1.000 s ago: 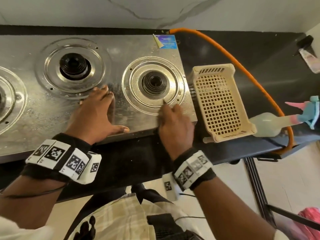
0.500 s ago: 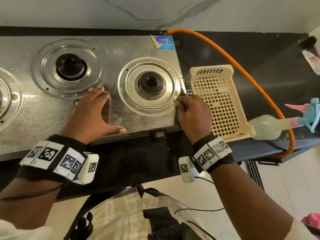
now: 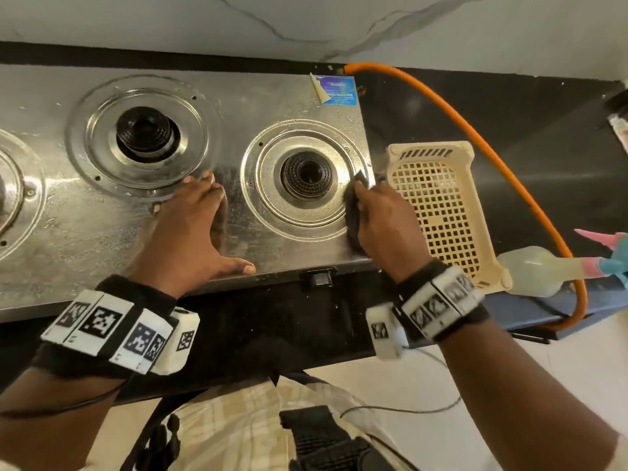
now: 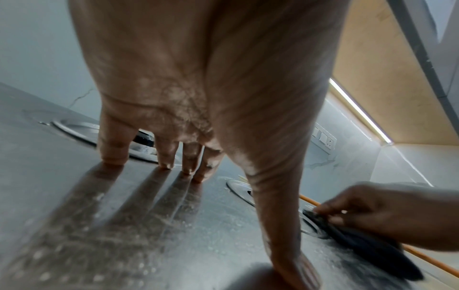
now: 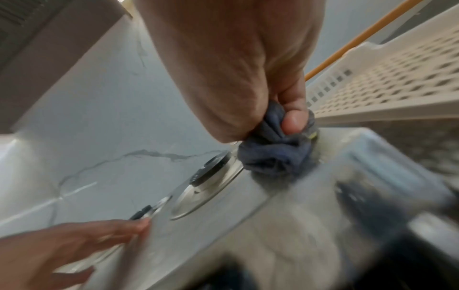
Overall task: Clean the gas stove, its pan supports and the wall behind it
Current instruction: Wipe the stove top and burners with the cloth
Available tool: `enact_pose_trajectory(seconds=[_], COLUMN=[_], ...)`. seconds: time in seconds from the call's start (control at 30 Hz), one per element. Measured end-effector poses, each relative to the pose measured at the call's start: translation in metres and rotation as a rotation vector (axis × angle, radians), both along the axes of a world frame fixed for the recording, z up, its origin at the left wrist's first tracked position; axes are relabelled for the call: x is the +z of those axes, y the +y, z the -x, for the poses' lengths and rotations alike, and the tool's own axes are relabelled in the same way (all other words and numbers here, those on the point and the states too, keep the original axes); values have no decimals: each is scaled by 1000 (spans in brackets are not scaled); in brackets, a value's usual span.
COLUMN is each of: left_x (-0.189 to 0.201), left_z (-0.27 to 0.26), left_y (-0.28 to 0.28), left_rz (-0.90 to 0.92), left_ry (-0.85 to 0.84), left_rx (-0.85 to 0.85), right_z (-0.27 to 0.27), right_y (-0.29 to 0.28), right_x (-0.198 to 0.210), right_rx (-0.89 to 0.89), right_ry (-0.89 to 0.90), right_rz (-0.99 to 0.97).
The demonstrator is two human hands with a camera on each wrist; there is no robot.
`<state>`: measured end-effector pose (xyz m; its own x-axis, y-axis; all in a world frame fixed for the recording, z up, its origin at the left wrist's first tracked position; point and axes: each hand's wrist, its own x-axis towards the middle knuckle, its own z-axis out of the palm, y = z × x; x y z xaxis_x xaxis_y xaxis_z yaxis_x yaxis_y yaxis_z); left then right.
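The steel gas stove lies wet on a black counter, its pan supports off and bare burners showing. My right hand grips a bunched dark grey cloth and presses it on the stove's right edge, beside the right burner ring. My left hand lies flat on the stove top between the two burners, fingers straight and spread, thumb along the front edge. The white marble wall runs behind the stove.
A cream perforated plastic basket sits right of the stove, close to my right hand. An orange gas hose curves around it. A spray bottle with a pink and blue trigger lies at the counter's right front edge.
My right hand moved with the cloth from the stove's front edge to its right edge beside the burner ring. My left hand stayed flat in place.
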<state>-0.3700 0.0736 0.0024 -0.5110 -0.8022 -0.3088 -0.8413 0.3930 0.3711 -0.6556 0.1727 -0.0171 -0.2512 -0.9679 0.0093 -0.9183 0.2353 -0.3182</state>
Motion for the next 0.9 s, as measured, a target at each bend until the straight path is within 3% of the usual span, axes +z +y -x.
enact_pose_trajectory(seconds=[0.13, 0.33, 0.57, 0.73, 0.9], left_x=[-1, -4, -6, -8, -11], left_z=[-1, -2, -4, -4, -6], left_y=[-1, -2, -2, -3, -3], left_rz=[-8, -3, 8, 12, 9], left_ry=[7, 6, 14, 17, 20], left_rx=[4, -7, -6, -6, -2], right_z=[28, 50, 24, -15, -54], right_y=[-73, -127, -41, 42, 70], right_x=[-4, -2, -1, 1, 6], right_rx=[-56, -83, -48, -63, 21], right_ry=[124, 28, -52, 15, -44], right_rz=[-46, 43, 97, -33, -85])
